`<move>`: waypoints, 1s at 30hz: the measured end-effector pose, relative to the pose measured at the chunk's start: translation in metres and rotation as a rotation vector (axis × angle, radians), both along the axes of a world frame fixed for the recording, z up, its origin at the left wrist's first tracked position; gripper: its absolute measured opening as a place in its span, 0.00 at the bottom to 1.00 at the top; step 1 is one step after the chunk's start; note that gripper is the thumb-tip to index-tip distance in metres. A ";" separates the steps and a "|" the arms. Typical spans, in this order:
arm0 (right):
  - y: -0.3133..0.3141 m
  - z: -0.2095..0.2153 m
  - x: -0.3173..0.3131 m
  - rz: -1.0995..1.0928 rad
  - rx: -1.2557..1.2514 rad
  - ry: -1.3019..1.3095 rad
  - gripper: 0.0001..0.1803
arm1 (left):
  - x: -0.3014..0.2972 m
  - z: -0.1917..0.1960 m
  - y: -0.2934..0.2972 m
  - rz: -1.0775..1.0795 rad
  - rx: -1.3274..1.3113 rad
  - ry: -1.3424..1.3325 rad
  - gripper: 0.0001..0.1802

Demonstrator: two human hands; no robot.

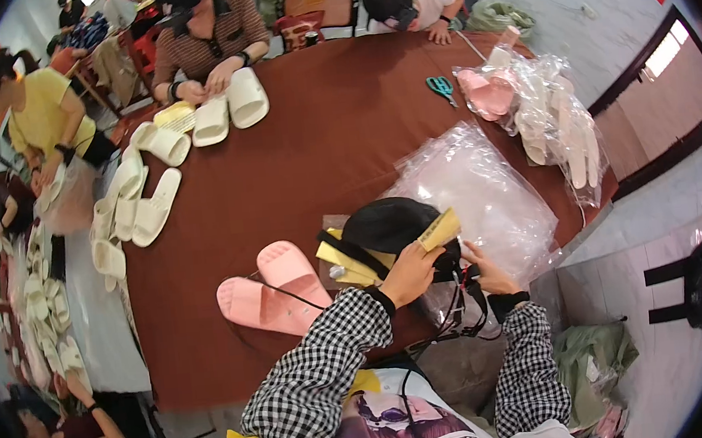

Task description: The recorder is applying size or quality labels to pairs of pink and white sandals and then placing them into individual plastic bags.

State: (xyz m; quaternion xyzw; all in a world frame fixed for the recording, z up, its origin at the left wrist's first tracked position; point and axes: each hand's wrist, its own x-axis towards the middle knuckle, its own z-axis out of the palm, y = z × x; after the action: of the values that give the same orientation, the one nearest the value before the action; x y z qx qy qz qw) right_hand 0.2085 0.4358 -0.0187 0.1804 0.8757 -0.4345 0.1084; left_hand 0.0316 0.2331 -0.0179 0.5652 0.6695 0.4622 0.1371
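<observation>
Left hand grips a yellow card against a black slipper at the counter edge; right hand pinches its far side, on clear bags. Pink slipper pair lies unbagged beside. Packing looks barely started.

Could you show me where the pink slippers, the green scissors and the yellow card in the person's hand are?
pink slippers (274, 292), head view, on the strap of the nearer slipper.
green scissors (440, 86), head view, on the handles.
yellow card (438, 230), head view, on its flat face above the left hand.
</observation>
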 end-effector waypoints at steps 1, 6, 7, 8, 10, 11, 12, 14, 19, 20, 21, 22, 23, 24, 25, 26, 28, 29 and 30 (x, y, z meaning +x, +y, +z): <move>-0.007 0.013 -0.002 -0.049 0.016 0.002 0.41 | 0.000 0.004 -0.012 0.011 0.011 -0.016 0.24; -0.001 -0.002 0.015 -0.230 0.107 0.213 0.35 | 0.002 0.025 -0.100 0.183 -0.109 -0.296 0.13; -0.003 -0.003 0.011 -0.216 0.105 0.214 0.35 | 0.000 0.021 -0.119 0.242 -0.089 -0.326 0.12; -0.006 -0.004 0.008 -0.192 0.155 0.168 0.35 | -0.003 0.016 -0.138 0.257 -0.120 -0.385 0.11; 0.004 -0.025 0.025 -0.121 0.306 0.051 0.38 | -0.009 0.024 -0.171 0.280 -0.153 -0.484 0.11; 0.005 -0.026 0.025 -0.118 0.302 0.048 0.38 | -0.012 0.033 -0.192 0.320 -0.159 -0.518 0.11; 0.005 -0.023 0.022 -0.037 0.367 0.003 0.37 | -0.014 0.031 -0.214 0.407 -0.144 -0.506 0.12; 0.006 -0.011 0.020 0.034 0.440 -0.008 0.38 | -0.020 0.034 -0.251 0.568 -0.154 -0.458 0.12; -0.048 0.089 -0.002 0.066 0.563 0.038 0.35 | -0.028 0.029 -0.324 0.944 -0.093 -0.483 0.12; -0.064 0.105 -0.008 0.076 0.600 0.093 0.32 | -0.028 0.022 -0.332 0.928 -0.074 -0.429 0.14; -0.085 0.117 -0.018 0.084 0.597 0.087 0.32 | -0.023 0.019 -0.334 0.934 -0.079 -0.436 0.14; -0.108 0.126 -0.033 0.012 0.235 0.159 0.29 | -0.019 0.015 -0.332 0.959 -0.125 -0.446 0.17; -0.131 0.129 -0.048 -0.058 -0.129 0.226 0.25 | -0.017 0.011 -0.330 0.985 -0.169 -0.454 0.21; -0.151 0.119 -0.061 -0.032 -0.157 0.194 0.24 | -0.016 0.000 -0.324 0.963 -0.110 -0.250 0.32; -0.167 0.096 -0.073 -0.008 -0.190 0.164 0.22 | -0.016 0.003 -0.314 0.980 -0.140 -0.249 0.38; -0.184 0.075 -0.085 0.039 -0.173 0.169 0.23 | -0.018 0.000 -0.305 1.016 -0.121 -0.217 0.40; -0.210 0.027 -0.106 0.082 -0.096 0.166 0.26 | -0.025 -0.016 -0.292 1.061 -0.094 -0.182 0.42; -0.219 0.002 -0.114 0.078 -0.034 0.158 0.27 | -0.030 -0.025 -0.286 1.071 -0.176 -0.125 0.44; -0.224 -0.028 -0.120 0.065 -0.031 0.154 0.27 | -0.034 -0.033 -0.283 1.080 -0.258 -0.064 0.46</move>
State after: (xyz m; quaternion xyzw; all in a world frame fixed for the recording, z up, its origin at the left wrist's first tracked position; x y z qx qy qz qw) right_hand 0.0890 0.2122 -0.0467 0.1164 0.8800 -0.4568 0.0575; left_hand -0.0019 -0.0497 -0.0512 0.1059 0.9108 0.3979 -0.0306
